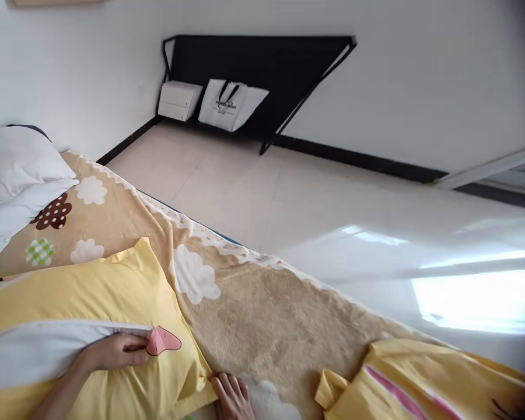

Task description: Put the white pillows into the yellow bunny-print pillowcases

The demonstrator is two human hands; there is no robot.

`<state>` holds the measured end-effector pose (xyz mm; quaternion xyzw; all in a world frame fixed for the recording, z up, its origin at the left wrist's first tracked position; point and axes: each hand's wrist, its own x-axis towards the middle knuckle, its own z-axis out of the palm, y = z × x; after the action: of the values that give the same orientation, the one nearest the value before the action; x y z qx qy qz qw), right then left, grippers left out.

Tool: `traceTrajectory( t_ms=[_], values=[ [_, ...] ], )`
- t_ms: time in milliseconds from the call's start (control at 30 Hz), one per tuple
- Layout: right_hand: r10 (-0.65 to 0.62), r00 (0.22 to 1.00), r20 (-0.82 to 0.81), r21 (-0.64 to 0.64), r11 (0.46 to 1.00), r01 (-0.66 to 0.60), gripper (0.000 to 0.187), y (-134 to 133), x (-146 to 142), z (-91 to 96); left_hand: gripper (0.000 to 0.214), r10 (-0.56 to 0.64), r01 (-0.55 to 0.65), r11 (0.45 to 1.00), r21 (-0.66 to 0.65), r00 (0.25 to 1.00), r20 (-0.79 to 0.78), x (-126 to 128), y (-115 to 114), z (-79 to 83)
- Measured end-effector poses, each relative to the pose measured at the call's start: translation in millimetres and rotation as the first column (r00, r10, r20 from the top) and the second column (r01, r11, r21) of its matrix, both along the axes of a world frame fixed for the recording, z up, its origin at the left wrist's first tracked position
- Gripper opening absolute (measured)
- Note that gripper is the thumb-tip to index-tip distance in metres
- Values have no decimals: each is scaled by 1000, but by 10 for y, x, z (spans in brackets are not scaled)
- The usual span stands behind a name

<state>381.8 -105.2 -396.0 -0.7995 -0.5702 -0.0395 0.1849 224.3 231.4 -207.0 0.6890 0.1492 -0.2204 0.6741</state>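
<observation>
A yellow pillowcase (91,286) lies on a tan blanket (262,315) patterned with white clouds. A white pillow (35,353) shows through the pillowcase's open side. My left hand (114,352) rests at that opening, fingers curled and pinching the edge of the white pillow beside a pink beak print. My right hand (233,396) is at the bottom edge of the view, fingers closed on the pillowcase's lower corner.
Another yellow cloth with pink stripes (411,379) lies at the lower right. A second white pillow (17,169) sits at the left. Beyond the bed is shiny tiled floor (315,204), with a black folded frame (262,70), a white bag (230,104) and a white box (178,100) against the wall.
</observation>
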Motion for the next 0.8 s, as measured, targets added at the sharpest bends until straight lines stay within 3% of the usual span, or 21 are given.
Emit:
traceTrajectory(
  t_ms=[67,233,400,533,600,633,667,733,800],
  values=[
    [-13,999,-31,-8,1000,12,27,29,-20,22,57,28,-33,988,-150,999,-36,-8,-36,-46],
    [-89,985,-149,-90,993,76,26,85,-82,78,58,191,-198,980,-32,970,-150,-134,-157,-34],
    [-123,969,-213,-169,982,87,21,105,-134,148,52,210,-227,973,-47,950,-230,-116,-72,-35],
    [-136,970,-203,-158,982,105,19,118,-146,175,42,214,-213,977,23,966,-145,25,-36,-36],
    [-122,973,-198,-138,986,96,20,119,-137,166,40,152,-148,975,165,988,-11,43,-69,38],
    [-118,975,-189,-123,988,96,20,119,-128,161,42,100,-125,945,301,990,95,25,-87,92],
    [-119,977,-179,-102,990,102,20,121,-116,162,45,22,-121,876,468,977,211,-13,-99,153],
    [-126,974,-187,-63,991,116,17,140,-83,212,45,-192,-196,615,764,902,386,-130,-87,273],
    [-131,952,-276,-26,991,129,13,215,-47,372,42,-369,-296,340,893,831,416,-265,-23,365]
  ],
)
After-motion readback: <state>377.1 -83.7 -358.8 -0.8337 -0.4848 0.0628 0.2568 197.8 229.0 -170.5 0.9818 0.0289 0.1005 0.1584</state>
